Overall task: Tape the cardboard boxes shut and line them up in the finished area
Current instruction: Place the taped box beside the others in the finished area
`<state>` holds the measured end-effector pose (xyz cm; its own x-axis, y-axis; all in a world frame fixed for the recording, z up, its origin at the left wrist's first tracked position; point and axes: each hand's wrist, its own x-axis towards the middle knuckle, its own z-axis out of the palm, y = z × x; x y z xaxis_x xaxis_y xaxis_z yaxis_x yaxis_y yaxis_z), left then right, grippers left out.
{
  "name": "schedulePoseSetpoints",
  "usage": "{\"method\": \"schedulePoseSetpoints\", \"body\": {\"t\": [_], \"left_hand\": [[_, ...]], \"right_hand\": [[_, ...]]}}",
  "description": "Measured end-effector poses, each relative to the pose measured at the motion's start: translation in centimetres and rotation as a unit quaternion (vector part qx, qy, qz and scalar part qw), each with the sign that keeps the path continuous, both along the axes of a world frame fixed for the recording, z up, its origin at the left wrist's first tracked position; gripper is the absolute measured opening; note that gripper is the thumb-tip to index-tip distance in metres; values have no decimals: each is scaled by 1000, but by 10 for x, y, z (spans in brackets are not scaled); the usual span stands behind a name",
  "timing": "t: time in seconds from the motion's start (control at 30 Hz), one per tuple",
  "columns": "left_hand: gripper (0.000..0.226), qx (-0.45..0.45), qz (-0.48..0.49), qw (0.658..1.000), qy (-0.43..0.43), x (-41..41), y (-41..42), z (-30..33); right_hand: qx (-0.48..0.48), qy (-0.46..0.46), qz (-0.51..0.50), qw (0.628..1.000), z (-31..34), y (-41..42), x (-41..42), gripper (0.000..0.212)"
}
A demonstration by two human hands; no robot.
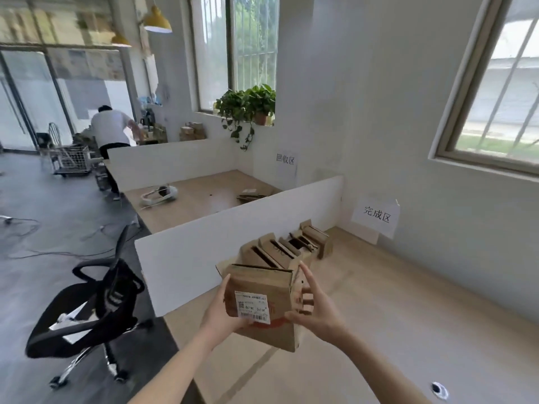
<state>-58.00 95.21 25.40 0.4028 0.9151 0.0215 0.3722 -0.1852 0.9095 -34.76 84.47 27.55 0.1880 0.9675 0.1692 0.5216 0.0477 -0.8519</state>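
A black office chair point(87, 304) stands beside the desk; a potted plant point(250, 107) sits on the windowsill.

- Two bare forearms in view, coming in from the bottom edge of the head view.
- No sleeves visible anywhere up to the frame edge; no cuffs.
- left hand point(222, 310): bare, no glove, no ring or watch seen.
- right hand point(316, 310): bare, no glove, wrist without strap or band.
- Slim fingers; nail detail too blurred to tell.
- No markings, tape or cables on either arm.
- Rest of the body out of frame.
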Motion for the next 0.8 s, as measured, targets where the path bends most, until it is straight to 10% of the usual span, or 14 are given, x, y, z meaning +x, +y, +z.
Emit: {"method": "schedulePoseSetpoints", "body": {"t": [0.8], "left_hand": [[72,-110,32,959,258,0,233,-172]], "right_hand": [[-116,-89,-112,983,-247,277,-8,116]]}}
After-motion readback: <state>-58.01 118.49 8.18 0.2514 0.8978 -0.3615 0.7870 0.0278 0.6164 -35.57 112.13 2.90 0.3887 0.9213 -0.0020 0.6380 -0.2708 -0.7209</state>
